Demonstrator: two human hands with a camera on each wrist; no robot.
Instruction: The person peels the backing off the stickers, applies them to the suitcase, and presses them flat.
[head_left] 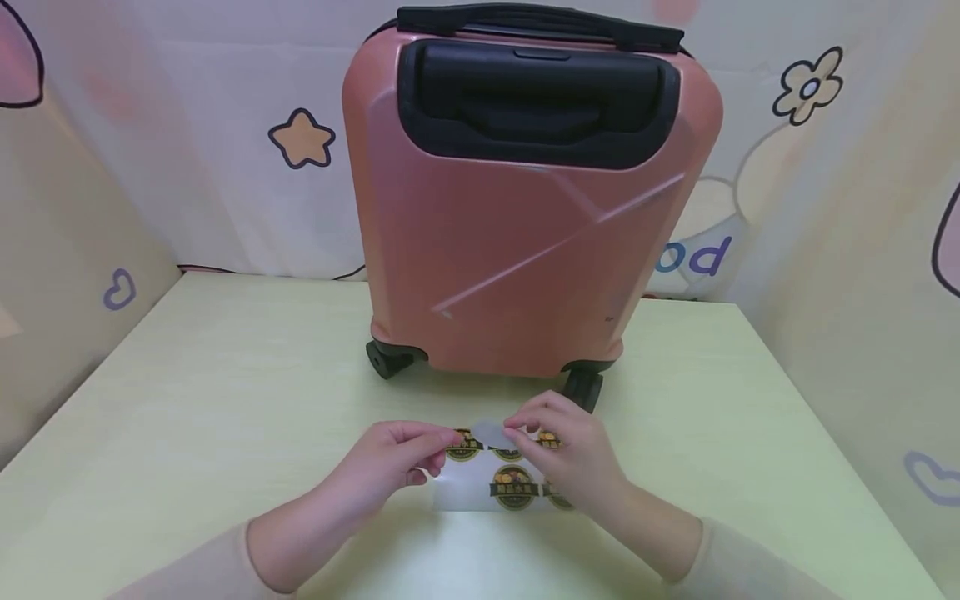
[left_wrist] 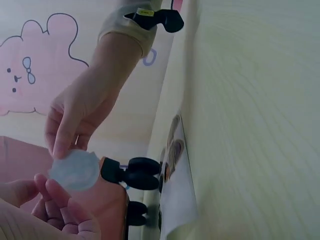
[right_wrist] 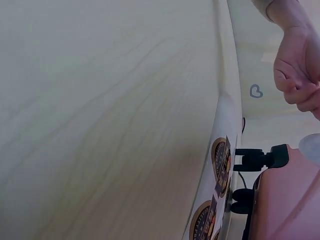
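My right hand point(head_left: 570, 446) pinches a round sticker point(head_left: 491, 433) at its edge between thumb and fingertips, raised over the table. Its pale, plain underside shows in the left wrist view, where the sticker point(left_wrist: 75, 170) hangs below the right fingertips. Close to the sticker's other side is my left hand point(head_left: 405, 454), thumb and index tips together and the other fingers curled. A small gap parts them from the sticker in the head view. Beneath both hands lies a white sticker sheet point(head_left: 465, 492) with several round black-and-gold stickers point(head_left: 514, 487), partly covered by the right hand.
A pink hard-shell suitcase point(head_left: 517, 250) with black handles and wheels stands upright just behind the sheet. Pale table surface point(head_left: 225, 375) extends to both sides. Cloth walls point(head_left: 225, 83) printed with cartoons enclose the back and sides.
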